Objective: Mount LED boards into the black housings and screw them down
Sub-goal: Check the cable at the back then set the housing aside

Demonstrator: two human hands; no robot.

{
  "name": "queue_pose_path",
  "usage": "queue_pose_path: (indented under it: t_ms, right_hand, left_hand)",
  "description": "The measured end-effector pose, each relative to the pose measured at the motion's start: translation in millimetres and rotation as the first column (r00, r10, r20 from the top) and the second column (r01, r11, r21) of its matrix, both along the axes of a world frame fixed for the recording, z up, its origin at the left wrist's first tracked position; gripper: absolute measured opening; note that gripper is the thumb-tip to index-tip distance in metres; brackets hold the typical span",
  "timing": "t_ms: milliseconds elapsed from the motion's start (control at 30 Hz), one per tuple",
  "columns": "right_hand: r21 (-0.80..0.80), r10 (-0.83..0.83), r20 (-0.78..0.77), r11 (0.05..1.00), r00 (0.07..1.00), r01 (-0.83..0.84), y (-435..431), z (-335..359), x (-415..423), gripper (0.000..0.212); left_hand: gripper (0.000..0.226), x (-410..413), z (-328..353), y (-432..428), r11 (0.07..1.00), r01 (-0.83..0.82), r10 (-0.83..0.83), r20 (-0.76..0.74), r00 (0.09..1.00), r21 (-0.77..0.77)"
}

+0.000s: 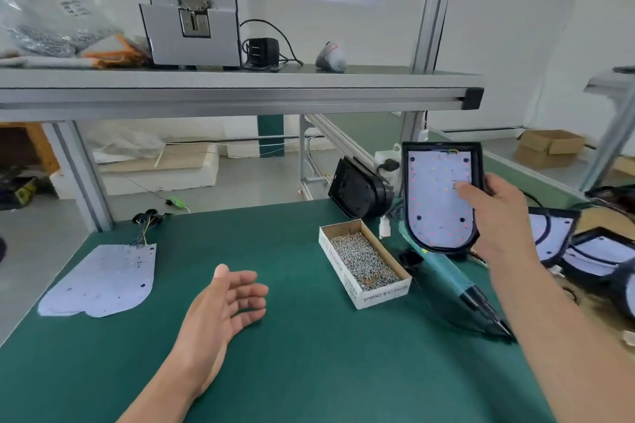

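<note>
Observation: right hand [498, 216] grips a black round-ended plastic housing [405, 182] by its right rim, thumb pressed on the white LED board [436, 196] seated inside. The unit is held tilted up, clear of the green-topped bench [292, 371], above its far right part. Left hand [226, 306] hovers palm-up over the bench middle, fingers loosely curled, holding nothing. Dark spots at the board's corners may be screws or bare holes; cannot tell. Judgement: either a check before fastening, or a finished unit bound for the pile of filled black housings [591, 251] at the right edge. If unfastened, the next move calls for laying the housing flat, taking screws from the open cardboard box of silver screws [364, 263] right of centre, and picking up the teal electric screwdriver [450, 282] lying just beside that box. Stack of loose white boards [99, 282] lies near the left edge; a second black housing [357, 187], no board visible in it, leans at the far edge.
</note>
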State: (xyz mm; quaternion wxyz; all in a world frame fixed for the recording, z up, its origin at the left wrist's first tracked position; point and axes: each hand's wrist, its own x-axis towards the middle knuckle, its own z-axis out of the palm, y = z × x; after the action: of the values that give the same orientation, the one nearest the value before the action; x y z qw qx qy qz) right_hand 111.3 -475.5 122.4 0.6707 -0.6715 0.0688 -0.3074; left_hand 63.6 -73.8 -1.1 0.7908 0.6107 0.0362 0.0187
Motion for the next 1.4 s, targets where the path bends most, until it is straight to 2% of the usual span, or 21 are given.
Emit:
queue_pose_path:
  t_ms: [100, 167, 400, 500, 633, 733, 800, 933, 1067, 1100, 1167, 1200, 1267, 1300, 1367, 1400]
  right_hand:
    - [-0.03, -0.114, -0.027, 0.993, 0.993, 0.113, -44, -1, 2, 0.009]
    - [-0.041, -0.17, -0.056, 0.985, 0.984, 0.168, -69, -4, 2, 0.019]
    - [-0.063, -0.325, -0.114, 0.946, 0.939, 0.319, -115, -4, -7, 0.012]
    - [-0.069, -0.365, -0.133, 0.931, 0.922, 0.359, -138, -5, -11, 0.02]
    - [-0.067, -0.443, -0.19, 0.896, 0.876, 0.439, -173, -8, -14, 0.021]
    - [-0.088, -0.496, -0.226, 0.867, 0.838, 0.49, -193, -16, -13, 0.012]
    - [-0.128, -0.542, -0.248, 0.84, 0.803, 0.527, -204, -20, -12, 0.005]
    - [-0.255, -0.616, -0.332, 0.788, 0.715, 0.561, -216, -24, -9, 0.017]
    - [-0.423, -0.633, -0.414, 0.77, 0.654, 0.477, -225, -29, -8, 0.019]
    - [-0.44, -0.615, -0.465, 0.785, 0.637, 0.437, -225, -28, -7, 0.026]
    - [-0.493, -0.62, -0.522, 0.78, 0.586, 0.386, -225, -29, -5, 0.07]
    - [-0.489, -0.621, -0.52, 0.78, 0.587, 0.391, -224, -30, -6, 0.082]
    - [-0.482, -0.666, -0.424, 0.74, 0.613, 0.47, -225, -34, -7, 0.078]
    - [-0.552, -0.668, -0.436, 0.728, 0.603, 0.407, -225, -30, -6, 0.077]
    - [-0.612, -0.679, -0.413, 0.7, 0.607, 0.367, -220, -32, -12, 0.092]
    - [-0.689, -0.708, -0.355, 0.64, 0.61, 0.341, -221, -35, -14, 0.095]
  left_hand:
    - [0.079, 1, -1, 0, 1.0, 0.002, -0.002, 0.011, 1.0, 0.008]
    - [0.084, 1, -1, 0, 1.0, 0.008, -0.009, 0.02, 1.0, 0.024]
    - [0.08, 7, -5, 1, 0.999, 0.005, -0.006, 0.012, 1.0, 0.036]
    - [0.08, 8, -7, 1, 1.0, 0.009, -0.009, 0.011, 1.0, 0.024]
    - [0.079, 9, -6, 0, 1.0, 0.015, -0.015, 0.016, 1.0, 0.021]
    - [0.078, 9, -6, -1, 1.0, 0.019, -0.019, 0.019, 1.0, 0.009]
    - [0.078, 8, -5, -1, 1.0, 0.021, -0.021, 0.019, 1.0, 0.009]
    - [0.079, 10, -5, -1, 1.0, 0.031, -0.031, 0.014, 0.999, 0.004]
    - [0.08, 12, -5, -1, 0.998, 0.058, -0.058, 0.005, 0.998, -0.011]
    - [0.08, 12, -6, -1, 0.998, 0.064, -0.064, 0.002, 0.998, -0.015]
    - [0.079, 13, -6, 1, 0.996, 0.081, -0.082, -0.006, 0.997, -0.026]
    - [0.078, 13, -6, 1, 0.995, 0.091, -0.091, -0.011, 0.996, -0.034]
    - [0.076, 13, -6, 2, 0.993, 0.108, -0.109, -0.018, 0.994, -0.049]
    - [0.075, 13, -7, 3, 0.992, 0.112, -0.113, -0.018, 0.993, -0.055]
    - [0.074, 13, -7, 4, 0.992, 0.116, -0.117, -0.02, 0.993, -0.057]
    - [0.073, 12, -7, 4, 0.992, 0.117, -0.119, -0.021, 0.993, -0.055]
